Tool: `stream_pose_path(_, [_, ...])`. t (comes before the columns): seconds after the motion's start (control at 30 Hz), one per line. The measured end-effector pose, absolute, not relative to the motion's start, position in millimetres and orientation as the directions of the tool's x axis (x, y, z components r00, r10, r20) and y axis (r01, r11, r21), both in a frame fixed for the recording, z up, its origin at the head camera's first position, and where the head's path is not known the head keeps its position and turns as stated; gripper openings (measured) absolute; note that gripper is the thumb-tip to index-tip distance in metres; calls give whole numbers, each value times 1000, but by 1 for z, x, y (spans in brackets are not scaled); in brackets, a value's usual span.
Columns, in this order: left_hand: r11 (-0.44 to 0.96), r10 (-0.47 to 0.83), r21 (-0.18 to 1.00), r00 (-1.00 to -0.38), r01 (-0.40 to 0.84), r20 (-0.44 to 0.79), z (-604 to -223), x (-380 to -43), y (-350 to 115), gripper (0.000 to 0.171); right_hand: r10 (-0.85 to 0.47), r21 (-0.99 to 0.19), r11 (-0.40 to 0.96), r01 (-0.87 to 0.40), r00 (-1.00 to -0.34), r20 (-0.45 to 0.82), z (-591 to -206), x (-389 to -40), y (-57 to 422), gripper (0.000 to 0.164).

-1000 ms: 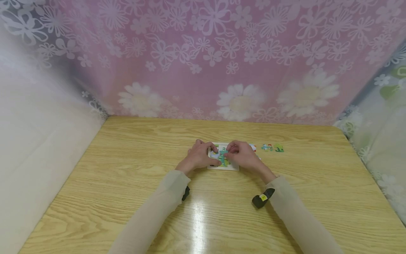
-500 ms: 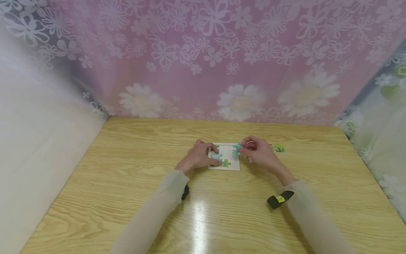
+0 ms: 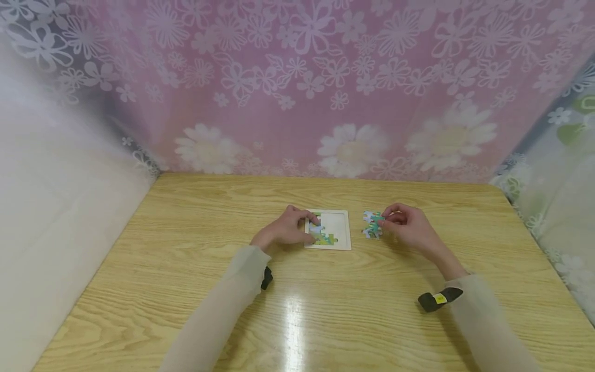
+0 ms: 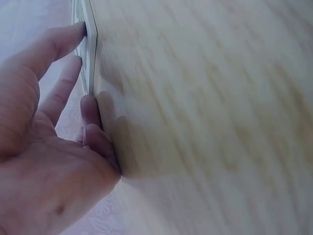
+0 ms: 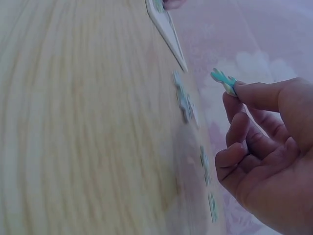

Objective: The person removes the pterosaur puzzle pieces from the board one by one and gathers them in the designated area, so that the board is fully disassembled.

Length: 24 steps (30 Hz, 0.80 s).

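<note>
While the left hand (image 3: 288, 227) rests at the left edge of a white puzzle tray (image 3: 335, 223), the right hand (image 3: 411, 227) pinches a teal puzzle piece (image 5: 223, 79) between thumb and index finger. Left hand: relaxed, touching rather than gripping; thumb and index finger spread apart, tips on the tray's left side, other fingers bent low beside its edge, near the counter (image 3: 209, 217). Right hand: remaining fingers curl loosely toward the palm. Held piece is raised off the counter, right of the tray; in the head view it overlaps the loose pieces (image 3: 369, 215). Tray lies flat on the counter's far half. Fitted pieces (image 3: 329, 239) run down its left side and along the lower left; pale base shows at upper right. Loose pieces lie near the tray's right edge. Right wrist view shows two more pieces (image 5: 212, 206) farther from the tray, prints too blurred to read. Dark strap (image 3: 429, 302) with yellow label at the right wrist. Pink floral curtain (image 3: 260, 124) behind the counter.
</note>
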<state>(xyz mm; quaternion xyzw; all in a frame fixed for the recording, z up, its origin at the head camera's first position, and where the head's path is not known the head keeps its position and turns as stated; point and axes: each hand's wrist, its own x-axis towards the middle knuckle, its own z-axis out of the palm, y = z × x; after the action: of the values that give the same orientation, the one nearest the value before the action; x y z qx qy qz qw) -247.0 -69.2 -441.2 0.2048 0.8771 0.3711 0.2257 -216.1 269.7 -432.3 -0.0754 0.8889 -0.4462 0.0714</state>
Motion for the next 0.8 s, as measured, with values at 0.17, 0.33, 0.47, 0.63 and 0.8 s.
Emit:
stream_pose_path(0.17, [639,524,742,-821,204,-226,-445,-247,-71,39,-190,-795,604,-50,-978,-82,-436,-211,287,33])
stream_pose_path(0.33, [629,524,748,-826,213,-206,-445,-246,-72,42,-171,-743,666,-64,-983,-69,-441,-209,301,33])
stream_pose_path(0.47, [614,535,758,-822,220,-195,-448,-247,-74,43,-170,-691,717,-97,-985,-38,-443,-208,310,31])
stream_pose_path(0.63, [613,534,760,-822,215,-198,-450,-247,-75,43,-175,-650,752,-112,-984,-32,-444,-207,315,28])
stream_pose_path(0.8, [606,521,772,-829,192,-203,-447,-245,-74,40,-183,-616,778,-123,-982,-35,-445,-209,314,27])
